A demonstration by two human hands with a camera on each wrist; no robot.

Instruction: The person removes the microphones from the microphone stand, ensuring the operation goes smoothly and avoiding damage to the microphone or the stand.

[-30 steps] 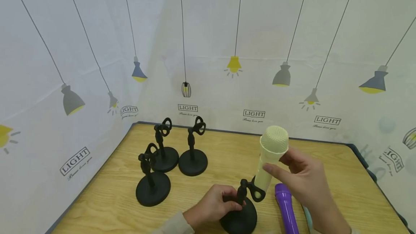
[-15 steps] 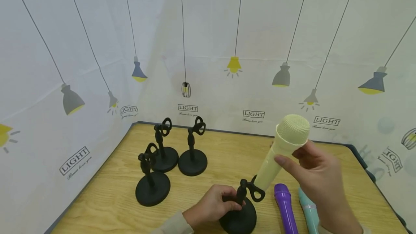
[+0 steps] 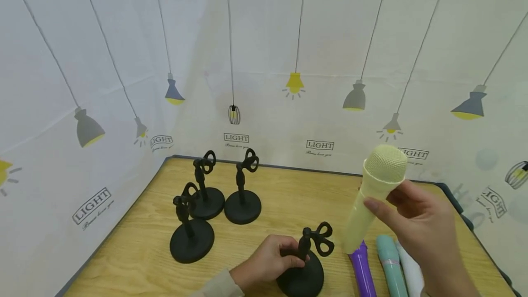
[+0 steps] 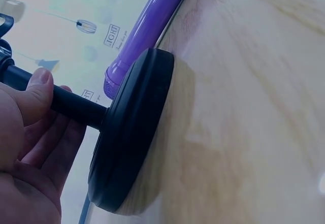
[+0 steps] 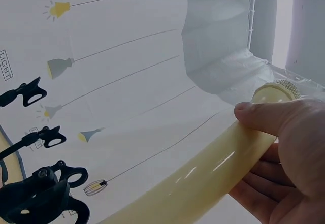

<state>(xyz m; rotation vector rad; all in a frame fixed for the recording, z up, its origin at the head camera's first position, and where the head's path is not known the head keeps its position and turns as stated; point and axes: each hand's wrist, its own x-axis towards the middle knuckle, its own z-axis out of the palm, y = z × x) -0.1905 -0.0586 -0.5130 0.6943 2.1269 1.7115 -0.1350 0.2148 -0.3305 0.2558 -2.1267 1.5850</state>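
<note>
Held tilted in the air, a pale yellow microphone [image 3: 369, 200] has its mesh head up and its lower end in front of the purple microphone. My right hand [image 3: 425, 228] grips it just below the head, thumb on the near side. My left hand [image 3: 270, 260] holds the short post of a black microphone stand [image 3: 303, 276], whose round base rests on the table. The stand's clip [image 3: 323, 239] has nothing in it and stands apart from the yellow microphone. In the left wrist view, thumb and fingers wrap the post [image 4: 76, 104].
Several black stands, one of them at the front left [image 3: 191, 240], stand on the wooden table [image 3: 284, 196]. A purple microphone [image 3: 363, 269], a teal microphone [image 3: 391, 265] and a white microphone [image 3: 410, 269] lie at the right front. A lamp-printed cloth [image 3: 264, 58] encloses the table.
My right hand has carried the yellow microphone rightward, away from the stand's clip, and tilted it. The teal and white microphones have come into view. My left hand keeps its hold.
</note>
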